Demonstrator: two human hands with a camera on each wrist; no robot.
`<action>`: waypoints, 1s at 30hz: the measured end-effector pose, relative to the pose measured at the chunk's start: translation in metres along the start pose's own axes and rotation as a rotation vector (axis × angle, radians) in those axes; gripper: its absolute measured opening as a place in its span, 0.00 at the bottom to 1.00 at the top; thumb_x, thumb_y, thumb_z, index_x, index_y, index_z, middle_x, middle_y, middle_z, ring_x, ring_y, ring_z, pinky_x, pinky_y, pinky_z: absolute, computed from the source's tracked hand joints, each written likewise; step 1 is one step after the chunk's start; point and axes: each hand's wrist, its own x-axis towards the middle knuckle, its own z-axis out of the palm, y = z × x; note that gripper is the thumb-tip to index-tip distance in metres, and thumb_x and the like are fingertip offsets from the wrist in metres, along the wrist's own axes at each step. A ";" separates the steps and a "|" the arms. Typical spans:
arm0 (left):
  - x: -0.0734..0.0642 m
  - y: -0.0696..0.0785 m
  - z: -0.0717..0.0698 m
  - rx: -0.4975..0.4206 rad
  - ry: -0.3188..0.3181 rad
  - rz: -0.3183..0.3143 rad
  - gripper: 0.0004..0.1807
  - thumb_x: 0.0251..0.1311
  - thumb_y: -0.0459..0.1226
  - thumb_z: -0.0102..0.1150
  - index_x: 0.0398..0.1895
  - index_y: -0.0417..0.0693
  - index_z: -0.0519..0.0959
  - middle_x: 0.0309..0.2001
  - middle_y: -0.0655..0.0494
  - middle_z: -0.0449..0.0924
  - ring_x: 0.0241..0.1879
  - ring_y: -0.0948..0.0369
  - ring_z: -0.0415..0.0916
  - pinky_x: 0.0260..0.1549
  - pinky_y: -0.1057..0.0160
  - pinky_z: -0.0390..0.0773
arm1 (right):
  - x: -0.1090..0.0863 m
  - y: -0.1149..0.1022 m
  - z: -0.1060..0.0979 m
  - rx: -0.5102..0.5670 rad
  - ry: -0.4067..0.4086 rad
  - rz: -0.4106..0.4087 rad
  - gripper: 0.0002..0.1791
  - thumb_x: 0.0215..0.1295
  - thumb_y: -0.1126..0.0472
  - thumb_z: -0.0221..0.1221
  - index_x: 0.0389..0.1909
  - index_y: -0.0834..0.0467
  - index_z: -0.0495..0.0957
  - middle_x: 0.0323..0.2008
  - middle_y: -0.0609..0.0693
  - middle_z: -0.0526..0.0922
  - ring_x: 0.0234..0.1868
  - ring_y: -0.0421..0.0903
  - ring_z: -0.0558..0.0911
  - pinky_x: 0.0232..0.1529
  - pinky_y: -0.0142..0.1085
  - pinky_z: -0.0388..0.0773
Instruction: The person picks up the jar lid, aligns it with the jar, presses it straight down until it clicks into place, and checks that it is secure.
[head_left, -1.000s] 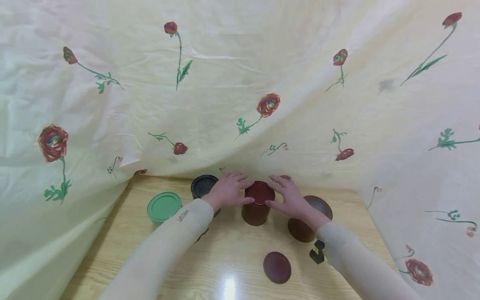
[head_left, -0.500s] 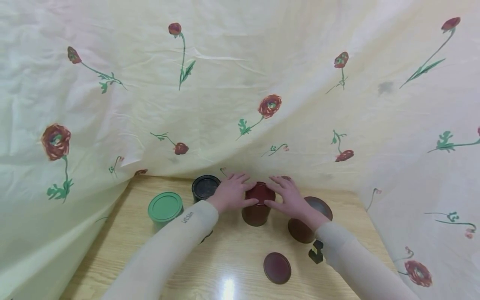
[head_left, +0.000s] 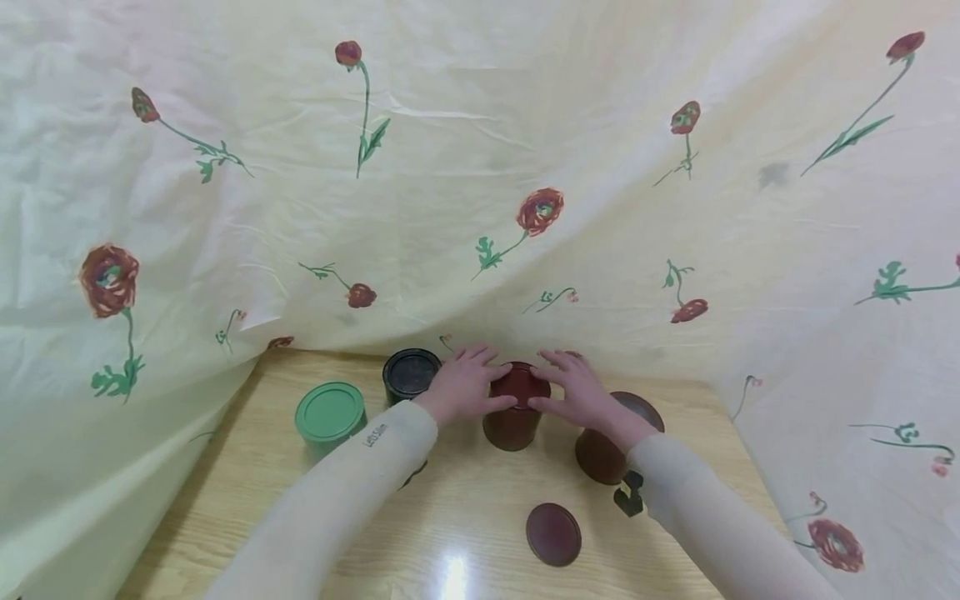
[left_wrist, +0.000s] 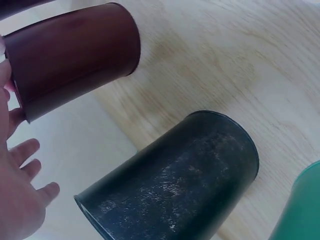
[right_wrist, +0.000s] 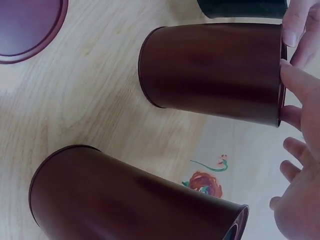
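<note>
A dark red canister (head_left: 512,432) stands upright at the back of the table, its round top (head_left: 517,385) between my two hands. My left hand (head_left: 465,385) touches the left side of the top rim with thumb and forefinger; its other fingers stretch beyond. At the right side, my right hand (head_left: 576,390) touches the same rim with thumb and fingertips. In the right wrist view the fingertips (right_wrist: 289,115) meet the canister's rim, and the remaining fingers hang free. A flat dark red lid (head_left: 553,535) lies on the table nearer to me.
Left of the hands stand a scuffed black canister (left_wrist: 175,185) and a green canister (head_left: 330,412). Another dark red canister (head_left: 600,457) stands under my right forearm; whether it has a lid I cannot tell. A flowered cloth (head_left: 450,208) hangs behind the table.
My left thumb has slid slightly rightward along the canister's rim, nearer to the right thumb. The canisters and the loose lid stay in place.
</note>
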 end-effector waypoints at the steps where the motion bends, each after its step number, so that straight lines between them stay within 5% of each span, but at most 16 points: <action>1: 0.000 0.001 0.000 -0.008 -0.005 -0.007 0.39 0.73 0.68 0.52 0.80 0.64 0.71 0.82 0.50 0.64 0.83 0.48 0.54 0.79 0.41 0.60 | 0.001 0.000 0.000 -0.003 -0.002 0.001 0.31 0.68 0.53 0.72 0.66 0.65 0.82 0.74 0.70 0.71 0.75 0.76 0.65 0.75 0.70 0.58; 20: 0.003 0.005 -0.007 -0.016 -0.090 -0.088 0.39 0.73 0.68 0.52 0.82 0.67 0.67 0.79 0.51 0.67 0.83 0.49 0.54 0.79 0.41 0.61 | 0.003 0.005 0.001 0.033 -0.050 0.047 0.32 0.70 0.52 0.71 0.70 0.63 0.79 0.76 0.69 0.68 0.78 0.75 0.62 0.77 0.74 0.51; 30: 0.001 0.001 0.009 0.074 -0.016 -0.035 0.40 0.75 0.71 0.44 0.83 0.65 0.67 0.80 0.51 0.66 0.83 0.48 0.53 0.81 0.41 0.57 | -0.004 0.012 0.010 -0.030 0.045 -0.045 0.34 0.72 0.44 0.67 0.69 0.62 0.80 0.75 0.69 0.70 0.76 0.77 0.63 0.76 0.74 0.54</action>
